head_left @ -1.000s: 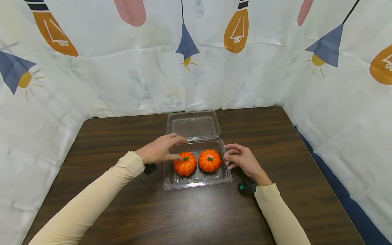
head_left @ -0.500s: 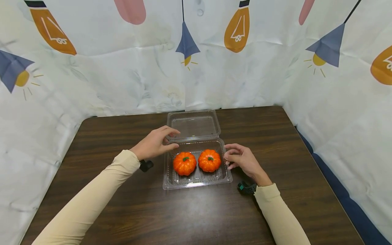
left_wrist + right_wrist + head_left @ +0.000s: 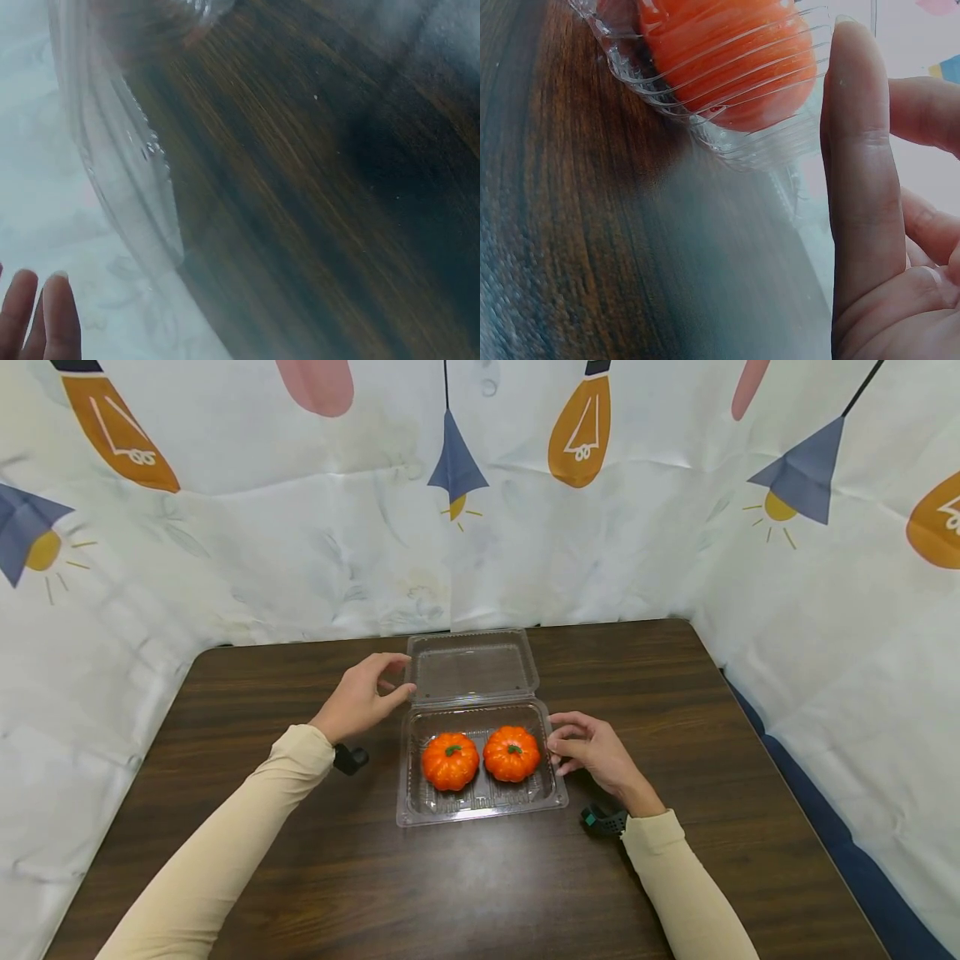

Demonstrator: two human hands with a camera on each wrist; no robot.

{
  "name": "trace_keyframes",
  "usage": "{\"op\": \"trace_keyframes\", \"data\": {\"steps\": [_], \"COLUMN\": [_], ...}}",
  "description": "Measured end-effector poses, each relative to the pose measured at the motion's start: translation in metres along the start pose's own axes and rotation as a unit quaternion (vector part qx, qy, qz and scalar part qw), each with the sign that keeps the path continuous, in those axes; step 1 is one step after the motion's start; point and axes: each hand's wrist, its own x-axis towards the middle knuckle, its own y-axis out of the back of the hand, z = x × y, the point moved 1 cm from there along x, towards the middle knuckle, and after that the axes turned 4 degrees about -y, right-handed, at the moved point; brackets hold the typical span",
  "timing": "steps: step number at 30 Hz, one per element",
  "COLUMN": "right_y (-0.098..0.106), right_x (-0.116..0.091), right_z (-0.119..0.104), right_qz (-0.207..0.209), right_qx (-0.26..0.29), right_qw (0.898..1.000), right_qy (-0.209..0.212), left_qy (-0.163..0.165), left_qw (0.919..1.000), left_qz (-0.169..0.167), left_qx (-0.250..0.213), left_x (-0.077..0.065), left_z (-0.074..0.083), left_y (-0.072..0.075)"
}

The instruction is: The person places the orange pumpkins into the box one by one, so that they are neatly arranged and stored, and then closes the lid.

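Two small orange pumpkins with green stems, one on the left [image 3: 450,762] and one on the right [image 3: 512,753], sit side by side in a clear plastic clamshell container [image 3: 480,816]. Its lid [image 3: 474,667] lies folded back toward the far table edge. My left hand [image 3: 358,697] is at the lid's left edge, thumb and fingers apart and holding nothing. In the left wrist view its fingertips [image 3: 60,315] show below the clear plastic. My right hand [image 3: 592,752] touches the container's right side. The right wrist view shows a straight digit [image 3: 862,150] against the ribbed wall.
The container stands on a dark wood-grain table [image 3: 480,893], near its middle. A white curtain [image 3: 300,560] printed with lamps and bulbs surrounds the back and sides. Dark blue fabric [image 3: 847,852] shows beyond the right table edge.
My left hand has moved from over the left pumpkin, back and to the left, to the lid's left edge. My right hand stays at the container's right side.
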Motion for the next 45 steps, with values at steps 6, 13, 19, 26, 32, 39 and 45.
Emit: {"op": "trace_keyframes", "data": {"steps": [6, 13, 19, 26, 32, 39, 45], "right_y": [0.000, 0.000, 0.000, 0.000, 0.000, 0.001, 0.001], "right_x": [-0.001, -0.002, -0.002, -0.001, -0.001, 0.000, 0.000], "right_z": [-0.001, -0.002, -0.003, -0.002, -0.001, 0.000, 0.000], "right_qz": [-0.002, -0.008, -0.010, -0.010, -0.005, -0.005, -0.006], "right_qx": [0.003, 0.011, 0.010, 0.010, 0.009, 0.009, 0.009], "right_qw": [1.000, 1.000, 1.000, 1.000, 1.000, 1.000, 1.000], "right_qy": [0.002, 0.008, 0.007, 0.005, 0.004, 0.005, 0.004], "left_qy": [0.038, 0.084, 0.126, 0.146, 0.142, 0.135, 0.139], "left_qw": [0.9991, 0.9955, 0.9895, 0.9836, 0.9801, 0.9734, 0.9578], "left_qz": [0.004, -0.019, -0.033, -0.050, -0.062, -0.070, -0.074], "left_qx": [-0.018, -0.039, -0.063, -0.094, -0.124, -0.171, -0.240], "left_x": [0.005, 0.007, 0.009, 0.012, 0.016, 0.020, 0.021], "left_z": [-0.015, -0.029, -0.039, -0.046, -0.049, -0.053, -0.059], "left_y": [-0.001, -0.005, -0.009, -0.015, -0.021, -0.026, -0.030]}}
